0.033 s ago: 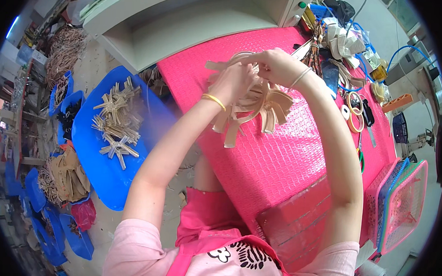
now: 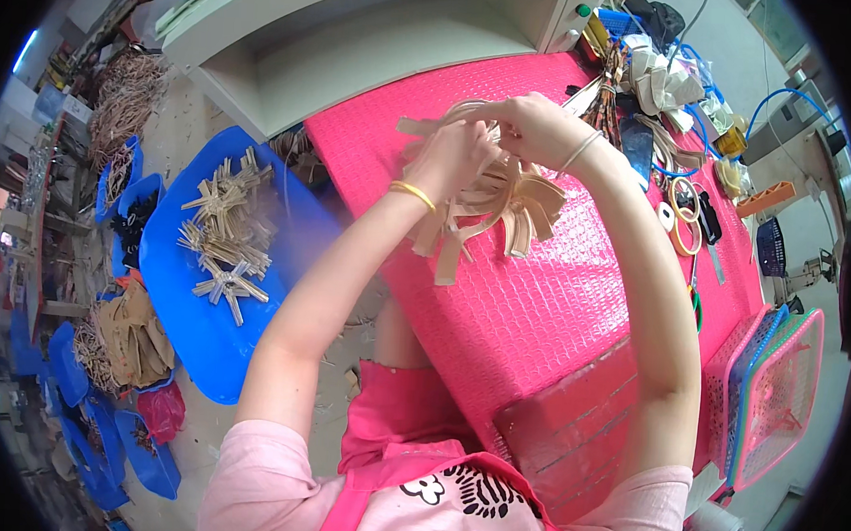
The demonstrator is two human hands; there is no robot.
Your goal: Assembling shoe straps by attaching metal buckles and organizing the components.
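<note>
My left hand (image 2: 456,158) and my right hand (image 2: 543,128) are close together over the far part of the pink-covered table. Between them is a bundle of flat beige strips (image 2: 498,200), with ends that fan out and hang below my fingers. Both hands have their fingers curled in on the bundle's upper part. The exact grip point is hidden by the fingers. One strip end juts out past the far side of my left hand.
On the left, a blue tub (image 2: 183,336) holds several star-shaped bundles of strips (image 2: 221,202). Scissors (image 2: 694,272), tape rolls (image 2: 685,241) and clutter line the table's right side. Stacked plastic baskets (image 2: 771,394) stand at the lower right. A pale shelf unit (image 2: 378,50) borders the far edge.
</note>
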